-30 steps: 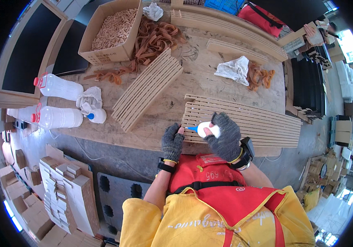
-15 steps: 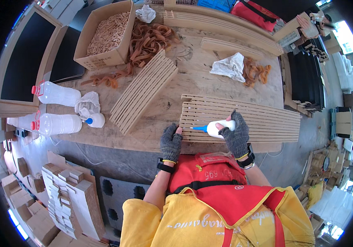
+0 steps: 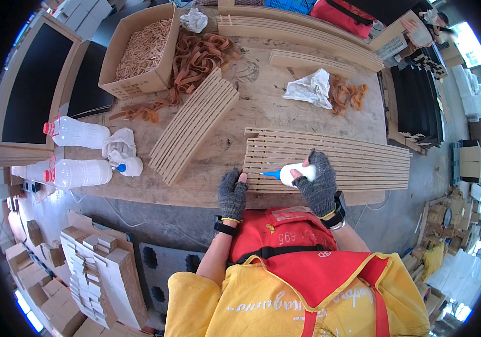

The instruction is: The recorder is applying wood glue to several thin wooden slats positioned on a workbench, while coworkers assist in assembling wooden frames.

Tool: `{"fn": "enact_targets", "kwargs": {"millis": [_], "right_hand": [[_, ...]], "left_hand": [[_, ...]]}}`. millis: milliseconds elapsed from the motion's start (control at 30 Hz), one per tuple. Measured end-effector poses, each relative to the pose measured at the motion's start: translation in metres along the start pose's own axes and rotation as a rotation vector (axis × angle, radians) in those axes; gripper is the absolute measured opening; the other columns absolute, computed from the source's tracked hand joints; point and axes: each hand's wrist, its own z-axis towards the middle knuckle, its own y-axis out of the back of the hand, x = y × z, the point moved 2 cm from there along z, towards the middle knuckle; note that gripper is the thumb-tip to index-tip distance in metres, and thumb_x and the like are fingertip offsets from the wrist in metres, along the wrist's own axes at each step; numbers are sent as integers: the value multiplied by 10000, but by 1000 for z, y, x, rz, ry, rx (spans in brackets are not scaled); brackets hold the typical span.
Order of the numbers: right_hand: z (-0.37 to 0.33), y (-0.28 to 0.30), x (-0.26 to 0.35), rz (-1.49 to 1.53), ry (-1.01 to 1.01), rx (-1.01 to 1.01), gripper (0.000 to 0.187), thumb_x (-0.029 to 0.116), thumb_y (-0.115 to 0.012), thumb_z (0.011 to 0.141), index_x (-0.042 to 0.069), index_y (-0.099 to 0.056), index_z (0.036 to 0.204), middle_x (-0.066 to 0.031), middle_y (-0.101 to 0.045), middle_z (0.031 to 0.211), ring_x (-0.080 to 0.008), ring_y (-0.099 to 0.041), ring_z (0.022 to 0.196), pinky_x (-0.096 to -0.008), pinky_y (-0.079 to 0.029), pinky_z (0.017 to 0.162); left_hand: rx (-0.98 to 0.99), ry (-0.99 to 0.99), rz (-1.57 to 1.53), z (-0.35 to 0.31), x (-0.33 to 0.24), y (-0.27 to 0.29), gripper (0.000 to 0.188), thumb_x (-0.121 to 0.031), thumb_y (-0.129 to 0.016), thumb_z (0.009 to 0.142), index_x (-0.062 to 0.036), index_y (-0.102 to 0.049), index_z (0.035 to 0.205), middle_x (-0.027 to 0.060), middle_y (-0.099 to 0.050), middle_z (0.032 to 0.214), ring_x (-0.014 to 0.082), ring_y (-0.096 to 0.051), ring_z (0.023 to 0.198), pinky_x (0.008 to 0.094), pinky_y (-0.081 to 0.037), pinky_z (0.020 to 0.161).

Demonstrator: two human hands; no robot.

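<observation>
A white squeeze bottle with a blue nozzle [image 3: 292, 174] lies in my right hand [image 3: 319, 183], whose gloved fingers are wrapped round it. The nozzle points left, over the left end of a row of light wooden slats [image 3: 358, 163] lying side by side. At that left end is my left hand [image 3: 232, 194], in a grey fingerless glove. Its fingers are curled against the nearest slats' ends, with the thumb uppermost. A second group of slats [image 3: 194, 129] lies slanted to the left of these.
A cardboard box [image 3: 136, 87] of wooden dowels stands far left, beside brown strap loops [image 3: 204, 56]. Two clear jugs [image 3: 83, 172] and a small white bottle [image 3: 132, 165] are at the left edge. Crumpled white plastic [image 3: 310, 90] and long slats [image 3: 302, 36] lie farther back.
The bottle and my right hand have shifted slightly left along the slats. My left hand stays at the slat ends. The whole view has moved a little.
</observation>
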Motion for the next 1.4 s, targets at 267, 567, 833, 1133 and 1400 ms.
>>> {"fn": "enact_targets", "kwargs": {"millis": [267, 567, 833, 1133, 1400], "right_hand": [[0, 0, 8, -26, 104, 45, 332, 204, -852, 760, 85, -611, 957, -125, -597, 859, -352, -635, 765, -425, -508, 696], [5, -3, 22, -83, 260, 42, 330, 199, -847, 762, 89, -629, 984, -127, -612, 854, -368, -642, 767, -444, -507, 675], [0, 24, -28, -7, -149, -13, 376, 197, -849, 766, 69, -595, 1012, -132, -596, 879, -319, -624, 802, -418, -504, 719], [-24, 6, -7, -7, -184, -75, 397, 353, -793, 803, 71, -624, 1026, -160, -630, 950, -393, -650, 868, -490, -512, 744], [-25, 13, -3, 18, -144, -65, 349, 322, -785, 808, 102, -606, 1012, -112, -650, 953, -372, -677, 881, -472, -526, 742]], "left_hand": [[-19, -45, 64, -3, 6, -1, 316, -265, -675, 987, 13, -709, 1131, 184, -718, 1062, 324, -683, 992, 399, -522, 905], [-27, -40, 38, -1, 2, 1, 289, -244, -670, 990, 16, -704, 1112, 167, -705, 1009, 292, -682, 922, 381, -532, 841], [-41, -224, 80, 3, -7, -2, 255, -246, -638, 996, 6, -674, 1003, 148, -663, 918, 300, -634, 857, 407, -507, 799], [178, 83, -21, -33, -37, 21, 493, -362, -586, 1057, 25, -612, 1362, 172, -679, 1268, 217, -618, 1074, 375, -509, 933], [423, 560, 166, 24, 86, 37, 757, -691, -342, 1027, -214, -357, 1614, 183, -547, 1495, 350, -628, 1122, 457, -521, 907]]}}
